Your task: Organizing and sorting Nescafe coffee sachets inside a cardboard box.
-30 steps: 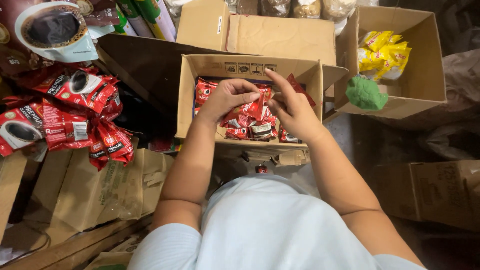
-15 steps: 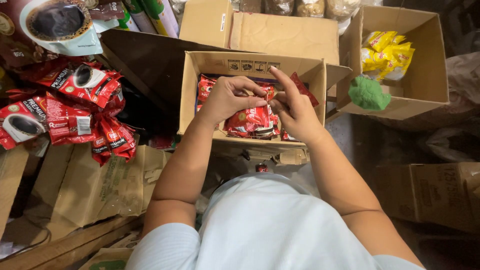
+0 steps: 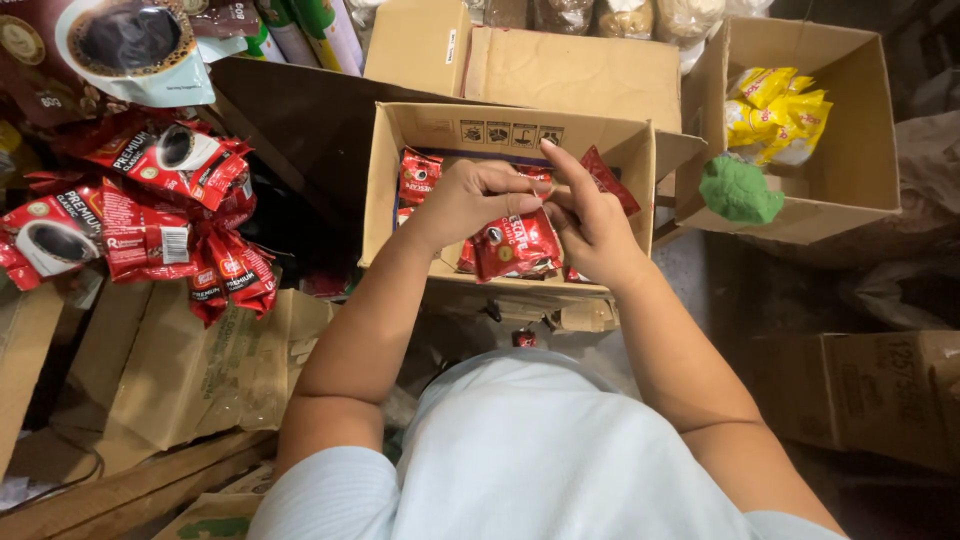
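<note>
Two bare forearms reach forward toward twelve o'clock and converge. The left hand [image 3: 470, 200] curls its fingers inward in a pinch. The right hand [image 3: 590, 225] sits just beside it, index finger extended upward, thumb touching the left fingertips.

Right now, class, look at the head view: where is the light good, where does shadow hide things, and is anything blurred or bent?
Head view: light falls evenly on both hands, left hand and right hand, and the red sachets in the box; the gap behind the box and the right edge sink into shadow; sachets read sharp, no motion blur; box edges bow slightly near the frame's rim.
</note>
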